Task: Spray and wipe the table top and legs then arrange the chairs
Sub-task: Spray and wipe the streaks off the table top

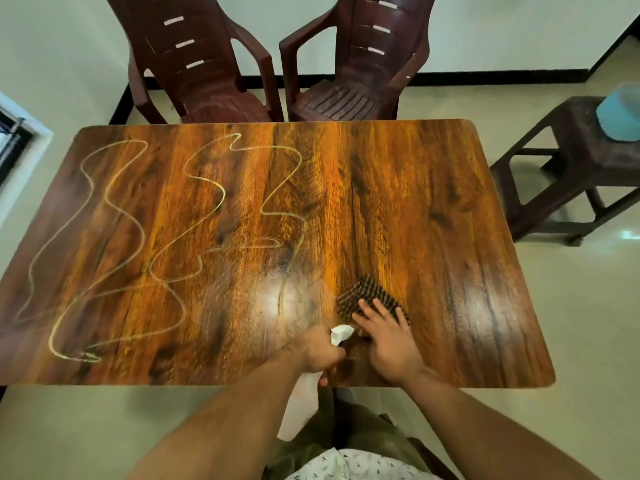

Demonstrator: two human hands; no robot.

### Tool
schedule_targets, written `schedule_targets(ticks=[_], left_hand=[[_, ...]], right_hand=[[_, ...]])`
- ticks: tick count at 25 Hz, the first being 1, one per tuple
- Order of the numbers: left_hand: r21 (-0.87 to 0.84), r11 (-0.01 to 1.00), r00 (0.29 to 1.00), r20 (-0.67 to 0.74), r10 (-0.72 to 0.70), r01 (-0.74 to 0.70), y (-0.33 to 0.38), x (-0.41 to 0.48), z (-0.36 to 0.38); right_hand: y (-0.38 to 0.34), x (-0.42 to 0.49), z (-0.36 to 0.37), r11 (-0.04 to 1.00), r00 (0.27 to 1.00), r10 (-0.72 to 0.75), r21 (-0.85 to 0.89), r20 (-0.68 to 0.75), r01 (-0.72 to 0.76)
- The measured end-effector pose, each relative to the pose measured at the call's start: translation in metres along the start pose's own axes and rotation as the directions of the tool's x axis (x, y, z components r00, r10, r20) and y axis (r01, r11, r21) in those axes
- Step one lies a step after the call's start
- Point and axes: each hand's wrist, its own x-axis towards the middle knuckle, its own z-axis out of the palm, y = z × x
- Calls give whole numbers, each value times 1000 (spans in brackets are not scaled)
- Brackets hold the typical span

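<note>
A glossy wood-grain table top (398, 209) fills the view, with thin pale squiggly lines (138, 237) drawn over its left half. My left hand (320, 351) grips a white spray bottle (301, 407) at the near edge, its nozzle pointing over the table. My right hand (386, 341) lies flat with straight fingers on a dark striped cloth (367, 296) near the front of the table. Two dark brown plastic chairs, one (204, 64) on the left and one (360, 71) on the right, stand against the far edge.
A dark brown stool (575, 161) stands to the right of the table with a light blue object (620, 112) on it. Pale tiled floor (571, 306) surrounds the table. A window frame (14, 140) shows at the far left.
</note>
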Motion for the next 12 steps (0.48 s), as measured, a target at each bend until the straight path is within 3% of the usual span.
schedule_targets(ticks=[2, 3, 7, 9, 12], left_hand=[[27, 1000, 1000, 15, 8, -8, -7, -5, 6], [26, 1000, 1000, 16, -2, 1, -10, -7, 9], [-18, 999, 999, -7, -35, 35, -30, -11, 19], [-56, 998, 999, -31, -16, 14, -36, -14, 18], [-59, 998, 1000, -17, 25, -26, -45, -21, 16]], right_hand=[[28, -28, 1, 995, 995, -99, -13, 17, 99], [44, -32, 0, 998, 998, -64, -7, -9, 64], [22, -16, 6, 946, 929, 323, 93, -180, -311], [-22, -14, 22, 976, 970, 215, 67, -118, -208], [-45, -47, 47, 992, 991, -120, -28, 56, 121]])
